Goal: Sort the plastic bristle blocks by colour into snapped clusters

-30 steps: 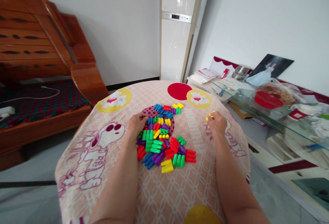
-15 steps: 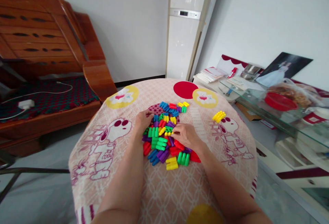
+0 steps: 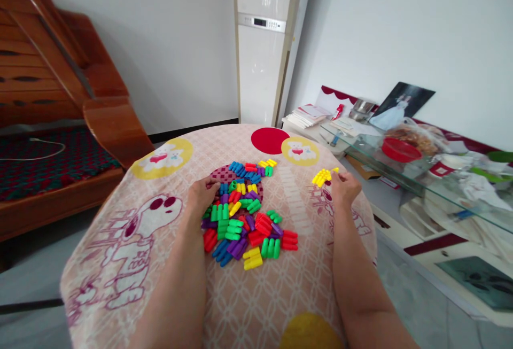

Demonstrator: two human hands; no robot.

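Note:
A heap of plastic building blocks [image 3: 223,229] in red, blue, green, yellow and purple is spread over the middle of the round table. Apart from it, on the right, sits a small group of yellow blocks [image 3: 320,178]. My right hand [image 3: 346,188] is just right of that group and pinches a yellow building block [image 3: 335,170] at its edge. At the heap's upper left rests my left hand [image 3: 201,195], its fingers drawn together next to some blue blocks [image 3: 224,188]. Whatever lies between those fingertips is hidden.
A patterned cloth [image 3: 256,306] covers the table. Beyond the right edge stands a glass-topped cabinet [image 3: 372,163] with a red bowl [image 3: 401,149], papers [image 3: 308,115] and a photo [image 3: 403,104]. A wooden bench [image 3: 106,119] is on the left, and a tall white appliance [image 3: 260,66] stands behind.
My right hand has moved from the heap rightward to the yellow group, carrying a yellow building block. My left hand stays at the heap's left side. The view has turned to the right.

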